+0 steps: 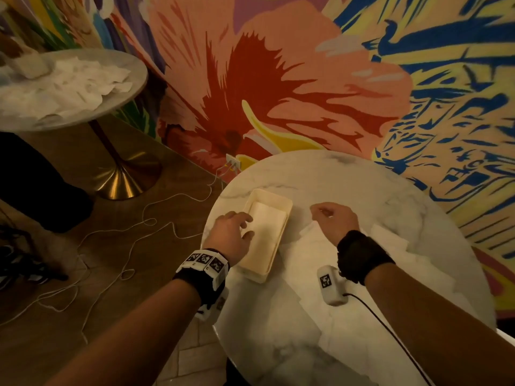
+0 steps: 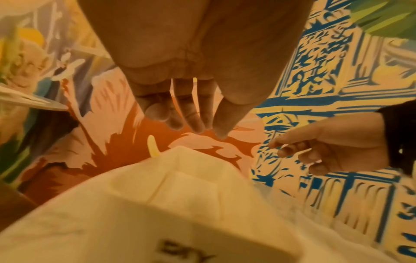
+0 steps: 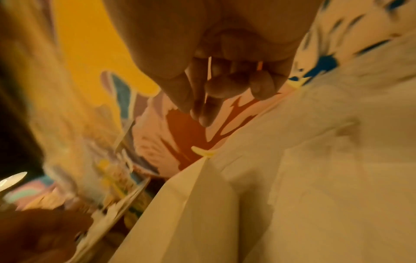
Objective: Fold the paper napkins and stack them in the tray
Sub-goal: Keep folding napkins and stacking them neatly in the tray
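Observation:
A cream tray (image 1: 281,203) stands on the round marble table (image 1: 362,185), with a folded white napkin (image 1: 264,227) lying flat inside it. My left hand (image 1: 246,227) hovers over the tray's left rim, fingers relaxed and holding nothing; the left wrist view shows its straight fingers (image 2: 191,122) above the tray (image 2: 191,179). To the right of the tray, my right hand (image 1: 320,211) hangs with fingers loosely curled (image 3: 216,92) and nothing in them. Beneath and beside it lie unfolded napkins (image 1: 312,246), spreading to the right (image 1: 390,238) (image 3: 326,178).
A second round table (image 1: 119,107) at the back left carries a heap of white napkins (image 1: 72,79) on a brass foot (image 1: 122,182). White cables (image 1: 145,224) trail over the wooden floor to a wall socket (image 1: 233,162). A painted wall stands close behind.

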`<action>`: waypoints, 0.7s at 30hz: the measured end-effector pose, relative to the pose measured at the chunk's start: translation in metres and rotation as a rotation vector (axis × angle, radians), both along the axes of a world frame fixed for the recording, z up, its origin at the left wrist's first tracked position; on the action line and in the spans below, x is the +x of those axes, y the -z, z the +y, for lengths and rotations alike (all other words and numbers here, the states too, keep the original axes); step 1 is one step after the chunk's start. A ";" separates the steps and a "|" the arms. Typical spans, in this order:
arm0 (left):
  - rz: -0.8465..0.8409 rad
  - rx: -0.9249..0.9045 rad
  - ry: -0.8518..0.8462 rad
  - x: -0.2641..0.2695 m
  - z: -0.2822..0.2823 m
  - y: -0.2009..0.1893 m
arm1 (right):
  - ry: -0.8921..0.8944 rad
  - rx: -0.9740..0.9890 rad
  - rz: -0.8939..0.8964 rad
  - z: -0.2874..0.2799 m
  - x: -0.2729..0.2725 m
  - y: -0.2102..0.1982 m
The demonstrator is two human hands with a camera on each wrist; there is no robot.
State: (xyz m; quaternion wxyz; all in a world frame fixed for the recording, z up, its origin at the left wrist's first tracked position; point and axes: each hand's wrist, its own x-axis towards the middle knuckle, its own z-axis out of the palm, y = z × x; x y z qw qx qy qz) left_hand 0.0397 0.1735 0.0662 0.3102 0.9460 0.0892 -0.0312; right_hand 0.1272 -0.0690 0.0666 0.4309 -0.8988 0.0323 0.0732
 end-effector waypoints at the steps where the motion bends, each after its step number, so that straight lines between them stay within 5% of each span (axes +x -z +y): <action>1: -0.031 -0.027 0.025 0.001 -0.014 -0.002 | 0.039 0.038 0.025 -0.017 -0.001 -0.001; 5: -0.064 -0.150 0.138 0.001 -0.072 -0.002 | 0.141 0.053 0.182 -0.090 -0.021 0.002; 12: 0.161 -0.171 0.321 -0.011 -0.159 0.035 | 0.267 -0.073 0.348 -0.192 -0.080 0.029; 21: 0.331 -0.059 0.363 -0.029 -0.222 0.077 | 0.134 -0.208 0.480 -0.219 -0.137 0.068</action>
